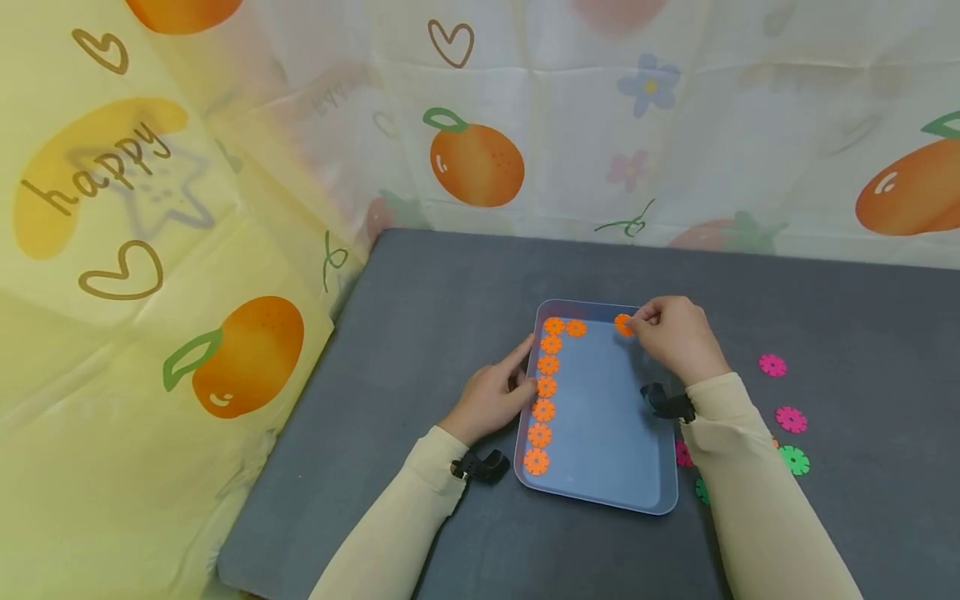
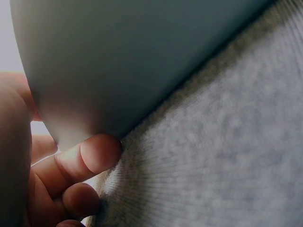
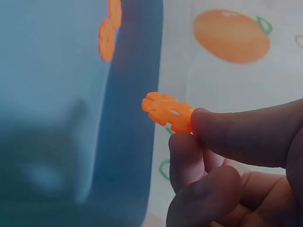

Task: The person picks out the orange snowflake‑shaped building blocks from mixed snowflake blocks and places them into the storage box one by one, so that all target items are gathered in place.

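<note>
1. The fingers (image 3: 227, 137) of the right hand (image 1: 675, 337) pinch an orange flower disc (image 3: 166, 111) between thumb and forefinger; the disc sticks out at 9 o'clock from the fingertips, held flat and clear of the tray floor in the right wrist view.
2. In the head view the same orange flower disc (image 1: 623, 324) sits at the tray's 1 o'clock corner, just at the tips of the right hand's fingers.
3. The left hand (image 1: 491, 396) rests on the surface at the 9 o'clock edge of the blue tray (image 1: 600, 417), its fingers (image 2: 85, 161) loosely bent and touching the tray's outer wall, holding nothing.
4. Inside the tray, a column of orange discs (image 1: 545, 387) runs along the 9 o'clock side, with one more orange disc (image 1: 576, 328) beside its top, toward 12 o'clock.
5. On the grey surface (image 1: 420, 333), at 3 o'clock from the tray, lie loose pink discs (image 1: 772, 365) and a green disc (image 1: 793, 459).
</note>
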A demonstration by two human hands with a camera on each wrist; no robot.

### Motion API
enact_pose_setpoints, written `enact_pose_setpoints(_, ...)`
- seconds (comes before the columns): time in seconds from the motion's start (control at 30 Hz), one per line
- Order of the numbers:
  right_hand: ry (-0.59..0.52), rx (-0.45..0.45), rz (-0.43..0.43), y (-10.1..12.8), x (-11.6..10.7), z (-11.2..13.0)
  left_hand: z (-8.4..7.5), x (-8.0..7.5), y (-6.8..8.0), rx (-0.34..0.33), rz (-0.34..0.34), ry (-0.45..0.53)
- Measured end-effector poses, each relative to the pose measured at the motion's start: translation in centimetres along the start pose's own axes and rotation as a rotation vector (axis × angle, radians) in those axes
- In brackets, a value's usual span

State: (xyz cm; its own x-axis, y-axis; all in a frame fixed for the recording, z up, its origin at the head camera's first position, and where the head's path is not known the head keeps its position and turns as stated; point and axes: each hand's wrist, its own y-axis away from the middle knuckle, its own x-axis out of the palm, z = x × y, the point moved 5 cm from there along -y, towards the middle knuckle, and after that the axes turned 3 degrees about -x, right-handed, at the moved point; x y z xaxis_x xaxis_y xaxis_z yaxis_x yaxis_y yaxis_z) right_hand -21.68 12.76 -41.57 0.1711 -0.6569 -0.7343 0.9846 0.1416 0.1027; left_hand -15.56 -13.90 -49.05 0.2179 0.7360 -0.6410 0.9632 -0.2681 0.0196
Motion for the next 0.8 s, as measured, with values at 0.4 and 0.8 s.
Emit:
enact_pose_setpoints(0.4, 0.002, -0.049, 0.053, -1.4, 3.3, 1.9, 0.0, -0.1, -0.1, -0.009, 0.008, 0.005)
enact_pose_setpoints(0.8, -0.03, -0.06, 0.1, -2.2, 5.9, 1.6, 0.0, 0.0, -0.1, 0.003, 0.005, 0.004)
